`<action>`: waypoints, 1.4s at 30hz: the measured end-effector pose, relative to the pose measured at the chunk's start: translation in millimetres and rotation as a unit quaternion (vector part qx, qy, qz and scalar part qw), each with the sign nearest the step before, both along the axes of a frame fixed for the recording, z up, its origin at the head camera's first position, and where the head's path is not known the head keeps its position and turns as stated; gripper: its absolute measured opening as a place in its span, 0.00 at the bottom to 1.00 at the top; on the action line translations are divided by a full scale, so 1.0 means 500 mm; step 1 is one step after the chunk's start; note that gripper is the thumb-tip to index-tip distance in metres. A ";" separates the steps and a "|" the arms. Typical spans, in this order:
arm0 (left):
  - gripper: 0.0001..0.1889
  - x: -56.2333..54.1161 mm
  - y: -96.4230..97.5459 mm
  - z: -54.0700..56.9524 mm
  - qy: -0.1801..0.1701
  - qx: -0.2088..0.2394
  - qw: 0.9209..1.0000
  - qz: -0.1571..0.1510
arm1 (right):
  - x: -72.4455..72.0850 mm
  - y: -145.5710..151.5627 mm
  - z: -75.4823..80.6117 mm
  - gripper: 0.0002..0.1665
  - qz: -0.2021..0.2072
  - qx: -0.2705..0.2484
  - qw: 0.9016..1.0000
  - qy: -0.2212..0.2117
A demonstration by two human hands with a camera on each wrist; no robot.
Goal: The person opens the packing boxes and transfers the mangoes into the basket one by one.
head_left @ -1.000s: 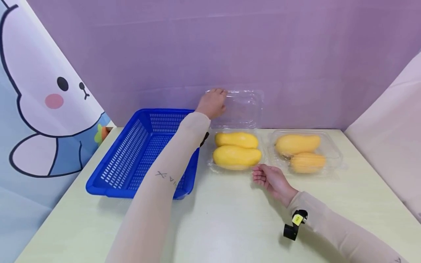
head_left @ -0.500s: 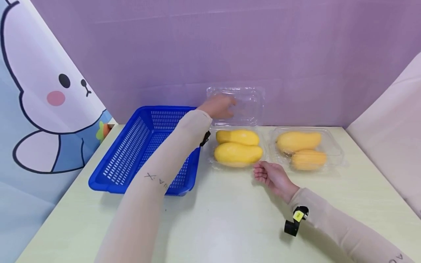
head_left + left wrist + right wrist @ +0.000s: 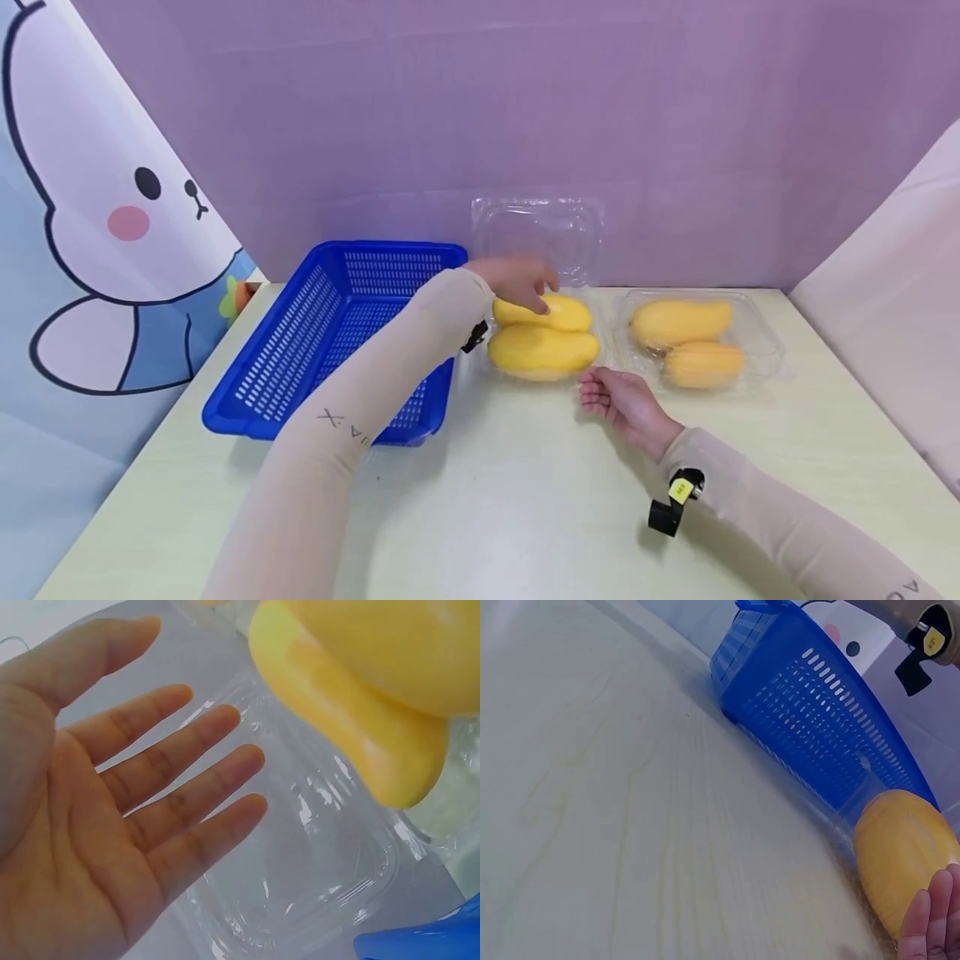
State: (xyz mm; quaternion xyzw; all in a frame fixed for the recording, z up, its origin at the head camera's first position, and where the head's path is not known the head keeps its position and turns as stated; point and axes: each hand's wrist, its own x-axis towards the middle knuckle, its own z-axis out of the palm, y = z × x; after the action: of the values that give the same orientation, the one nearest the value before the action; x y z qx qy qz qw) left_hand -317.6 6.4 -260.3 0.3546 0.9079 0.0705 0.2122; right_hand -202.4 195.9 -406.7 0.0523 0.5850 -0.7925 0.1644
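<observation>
In the head view, my left hand is over the back one of two yellow mangoes. Its fingers are spread and relaxed, and the left wrist view shows a bare palm. The back mango and front mango lie side by side in a clear plastic clamshell container. Its lid stands raised against the purple backdrop. My right hand is at the container's front right corner, thumb and index finger pinching its rim. The right wrist view shows its other fingertips beside the mango.
A blue plastic basket stands left of the container, partly behind my left arm. To the right is a second clear container, closed, with two yellow-orange fruits inside. Purple cloth rises behind the pale table.
My left hand has let go of the raised lid and come down and forward to the back mango. The lid stays up, and my right hand has kept its place.
</observation>
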 end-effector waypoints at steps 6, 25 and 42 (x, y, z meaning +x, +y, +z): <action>0.28 0.011 0.006 -0.020 -0.015 -0.050 0.998 0.024 | -0.003 -0.001 -0.001 0.23 0.004 -0.002 1.000 0.003; 0.31 0.038 0.034 -0.085 0.022 -0.133 0.991 -0.001 | 0.002 -0.005 -0.004 0.21 -0.004 -0.004 1.000 0.000; 0.39 0.040 0.043 -0.120 0.054 -0.143 0.988 -0.002 | 0.007 -0.003 0.001 0.21 -0.003 -0.011 1.000 -0.001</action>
State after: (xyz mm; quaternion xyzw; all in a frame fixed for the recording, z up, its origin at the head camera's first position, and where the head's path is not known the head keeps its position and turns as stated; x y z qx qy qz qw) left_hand -297.8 28.2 -320.6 0.3256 0.9180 -0.0800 0.2117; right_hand -199.0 194.3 -406.2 0.0533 0.5763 -0.7991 0.1629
